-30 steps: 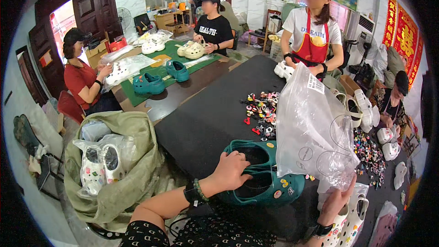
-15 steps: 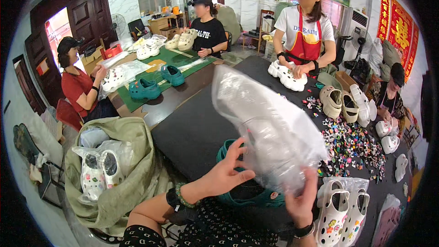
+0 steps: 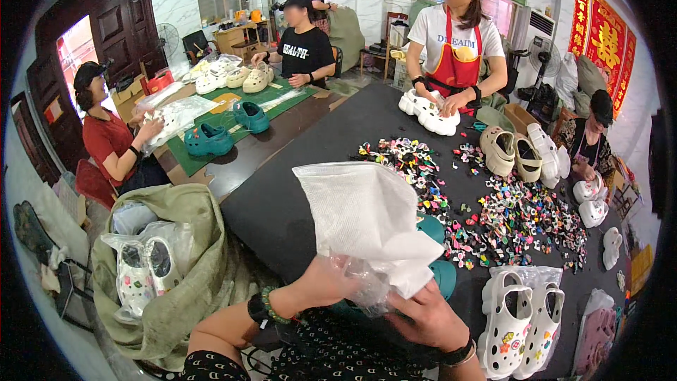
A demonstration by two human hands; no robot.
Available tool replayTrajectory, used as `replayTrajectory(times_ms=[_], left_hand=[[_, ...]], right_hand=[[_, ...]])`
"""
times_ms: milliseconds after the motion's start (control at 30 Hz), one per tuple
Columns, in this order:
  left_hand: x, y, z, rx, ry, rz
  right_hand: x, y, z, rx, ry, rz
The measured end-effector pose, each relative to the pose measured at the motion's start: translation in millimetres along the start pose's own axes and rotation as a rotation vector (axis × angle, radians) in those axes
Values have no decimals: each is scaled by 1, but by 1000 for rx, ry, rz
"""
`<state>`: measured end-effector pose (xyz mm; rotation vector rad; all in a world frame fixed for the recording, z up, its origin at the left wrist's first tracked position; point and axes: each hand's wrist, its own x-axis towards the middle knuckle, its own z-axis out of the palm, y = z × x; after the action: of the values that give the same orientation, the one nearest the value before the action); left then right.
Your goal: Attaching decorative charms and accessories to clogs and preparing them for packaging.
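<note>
Person's left hand (image 3: 326, 288) and right hand (image 3: 430, 317) are both engaged at the near end of a translucent plastic bag (image 3: 363, 204); the left fingers are closed on its crumpled clear film; the right thumb and fingers are clamped on the same end, near the left hand; the bag spreads up and away from both hands, above the black tabletop (image 3: 275, 204); a pair of teal clogs (image 3: 443, 279) sits behind and below the bag, largely covered by it, rounded ends showing at its right side; loose multicoloured shoe charms (image 3: 522, 219) lie scattered beyond; to the right, bagged white clogs with charms (image 3: 506, 324) lie side by side; beige clogs (image 3: 498, 149) stand past the charms; a co-worker in a red apron (image 3: 458, 49) handles a white clog (image 3: 429, 111) across the table; at left, an olive sack (image 3: 201, 240) contains further bagged white clogs (image 3: 144, 268).
</note>
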<state>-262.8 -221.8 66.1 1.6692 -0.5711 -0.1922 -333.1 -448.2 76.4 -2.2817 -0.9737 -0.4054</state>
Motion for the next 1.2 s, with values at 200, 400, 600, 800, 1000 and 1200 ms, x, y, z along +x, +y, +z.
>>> replayTrajectory(times_ms=[200, 400, 600, 800, 1000, 1200], left_hand=[[-5, -2, -56, 225, 224, -94], [-4, -25, -108, 796, 566, 119], [-11, -53, -140, 167, 672, -4], [-2, -64, -147, 284, 534, -60], [-13, -69, -161, 395, 563, 34], [-4, -94, -171, 749, 593, 22]], right_hand=[[-27, 23, 2, 19, 210, 226], [-57, 44, 11, -162, 365, 474], [-62, 49, 30, -209, 366, 444], [-75, 50, 30, -218, 349, 513], [-99, 62, 44, -209, 382, 603], [-116, 65, 58, -120, 408, 665]])
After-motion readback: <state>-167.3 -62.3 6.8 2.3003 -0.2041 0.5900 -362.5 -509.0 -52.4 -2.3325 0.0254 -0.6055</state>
